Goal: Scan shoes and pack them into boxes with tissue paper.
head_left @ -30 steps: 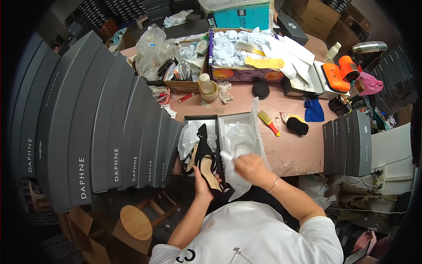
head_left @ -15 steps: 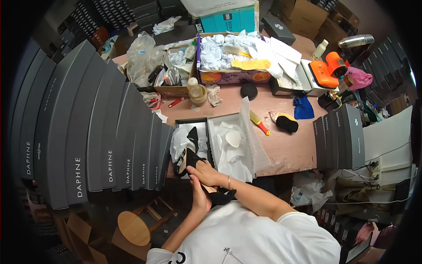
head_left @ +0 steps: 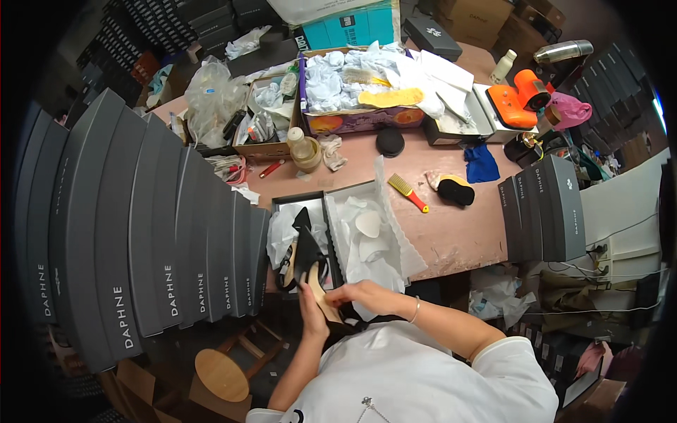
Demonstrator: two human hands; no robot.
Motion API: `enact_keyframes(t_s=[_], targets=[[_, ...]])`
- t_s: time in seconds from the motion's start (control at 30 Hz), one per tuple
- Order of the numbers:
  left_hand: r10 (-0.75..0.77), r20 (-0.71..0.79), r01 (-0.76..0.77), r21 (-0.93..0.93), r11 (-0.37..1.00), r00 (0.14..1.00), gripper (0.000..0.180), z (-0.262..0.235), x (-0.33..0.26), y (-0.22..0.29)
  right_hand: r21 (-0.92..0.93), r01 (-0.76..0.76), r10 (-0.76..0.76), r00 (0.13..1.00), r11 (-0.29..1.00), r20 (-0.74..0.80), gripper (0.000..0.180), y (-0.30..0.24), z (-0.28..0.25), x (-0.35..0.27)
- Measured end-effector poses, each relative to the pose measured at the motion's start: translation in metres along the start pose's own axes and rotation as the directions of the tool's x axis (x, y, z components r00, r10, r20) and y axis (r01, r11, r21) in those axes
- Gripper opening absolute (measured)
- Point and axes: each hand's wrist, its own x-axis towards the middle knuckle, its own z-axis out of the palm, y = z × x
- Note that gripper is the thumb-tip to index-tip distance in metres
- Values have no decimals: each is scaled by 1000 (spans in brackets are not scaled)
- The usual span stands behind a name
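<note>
Holding the black shoe by the bench's near edge, it is pinched by left hand and right hand; best kept steady over the open box.

Dark grey shoe boxes stood stacked left of the bench, a teal carton at its far edge.

A yellow brush lies near a blue cloth and orange tool.

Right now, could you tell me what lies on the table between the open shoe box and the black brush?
In the head view, a yellow comb with a red handle lies between the open shoe box and the black brush.
</note>
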Motion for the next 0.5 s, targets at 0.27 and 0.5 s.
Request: enact_keyframes(t_s=[0.27, 0.5], targets=[[-345, 98, 349, -22, 937, 933, 51, 87, 11, -35, -814, -219, -481, 713, 538, -510, 47, 33, -142, -16], [-253, 186, 285, -171, 943, 949, 50, 71, 22, -7, -909, -417, -519, 777, 0, -357, 47, 52, -137, 28]])
